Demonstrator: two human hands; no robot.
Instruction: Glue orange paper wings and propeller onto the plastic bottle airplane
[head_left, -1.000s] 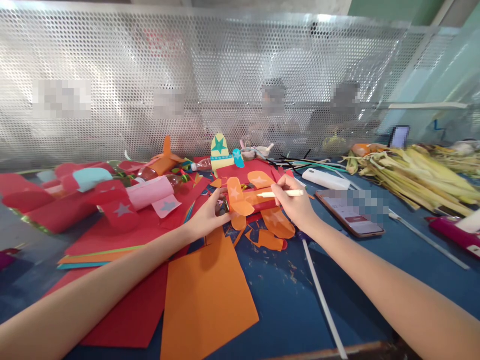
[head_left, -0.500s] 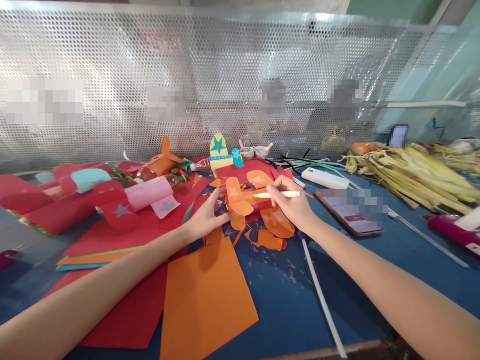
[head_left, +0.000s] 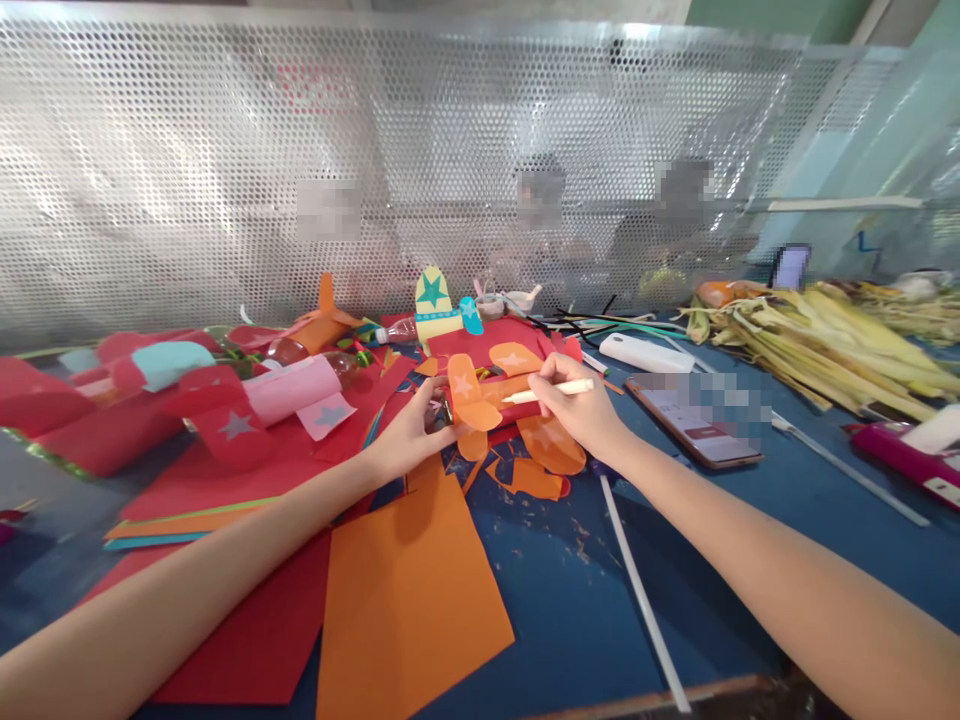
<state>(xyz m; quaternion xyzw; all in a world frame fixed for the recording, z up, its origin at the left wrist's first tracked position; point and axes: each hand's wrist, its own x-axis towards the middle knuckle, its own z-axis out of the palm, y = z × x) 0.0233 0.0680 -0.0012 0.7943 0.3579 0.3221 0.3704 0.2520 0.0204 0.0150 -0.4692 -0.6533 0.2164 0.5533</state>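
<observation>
Past the orange sheet [head_left: 409,600] at six o'clock, my left hand [head_left: 414,428] holds the orange paper plane [head_left: 474,411] in the middle, my right hand [head_left: 576,400] pinches the pale pen [head_left: 520,397] at three, so if I hold loosely, the plane could roll and the pen skid.

No lettering, brand or number can be read from where I stand. The phone screen [head_left: 675,415] at right is blurred and partly masked; the pale label [head_left: 943,488] on the magenta tool [head_left: 896,455] at the right edge is too small to decipher.
</observation>
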